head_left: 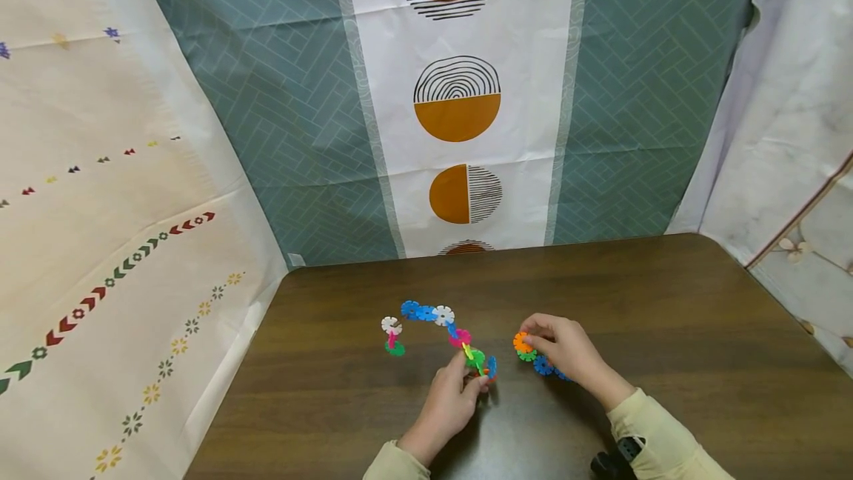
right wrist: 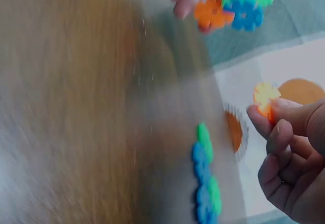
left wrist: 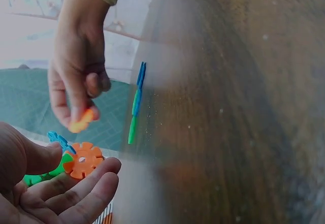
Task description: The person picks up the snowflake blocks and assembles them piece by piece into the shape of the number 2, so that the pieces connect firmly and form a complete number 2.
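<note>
My left hand grips one end of a chain of notched plastic discs at the table's middle. At that end, green, orange and blue discs sit by the thumb and fingers; an orange disc faces the left wrist camera. The chain runs away through yellow, pink, blue and white pieces. To its right, my right hand pinches a single orange disc between thumb and forefinger, above the table and apart from the chain. Beneath this hand lie several blue and green discs, partly hidden in the head view.
White, pink and green discs stand at the chain's far left. The brown wooden table ends at a patterned curtain behind. A black object lies at the near edge by the right sleeve, which has a dark wristband.
</note>
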Available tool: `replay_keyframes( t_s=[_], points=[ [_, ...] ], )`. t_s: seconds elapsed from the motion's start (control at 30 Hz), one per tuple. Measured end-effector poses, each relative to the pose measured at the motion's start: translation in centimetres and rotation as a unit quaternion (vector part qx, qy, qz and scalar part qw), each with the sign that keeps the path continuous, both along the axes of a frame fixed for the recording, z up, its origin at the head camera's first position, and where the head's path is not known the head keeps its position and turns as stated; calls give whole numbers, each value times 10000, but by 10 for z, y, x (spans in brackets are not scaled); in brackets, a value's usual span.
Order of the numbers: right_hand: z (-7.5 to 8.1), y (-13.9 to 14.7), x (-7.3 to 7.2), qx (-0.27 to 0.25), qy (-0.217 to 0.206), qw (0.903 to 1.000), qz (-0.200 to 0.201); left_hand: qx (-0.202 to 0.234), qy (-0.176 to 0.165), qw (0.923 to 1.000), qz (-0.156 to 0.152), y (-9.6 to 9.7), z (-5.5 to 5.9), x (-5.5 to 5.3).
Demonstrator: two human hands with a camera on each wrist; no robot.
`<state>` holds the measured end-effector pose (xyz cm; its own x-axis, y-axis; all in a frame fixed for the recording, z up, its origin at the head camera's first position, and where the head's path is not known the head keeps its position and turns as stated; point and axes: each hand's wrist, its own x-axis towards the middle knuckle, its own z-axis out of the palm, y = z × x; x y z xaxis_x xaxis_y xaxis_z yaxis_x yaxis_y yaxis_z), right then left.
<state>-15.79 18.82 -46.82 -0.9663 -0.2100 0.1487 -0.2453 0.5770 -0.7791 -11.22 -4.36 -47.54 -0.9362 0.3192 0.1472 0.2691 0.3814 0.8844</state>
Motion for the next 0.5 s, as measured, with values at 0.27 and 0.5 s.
replay_keyframes(
  t_s=[0.27,0.5],
  points=[
    [13,-13,19,-327,-22,9970,697,140,-244,9996,-64,1,2,1],
    [20,-21,27,-114,550,9957,740,163,-351,9992,-141,2,3,2]
  ],
)
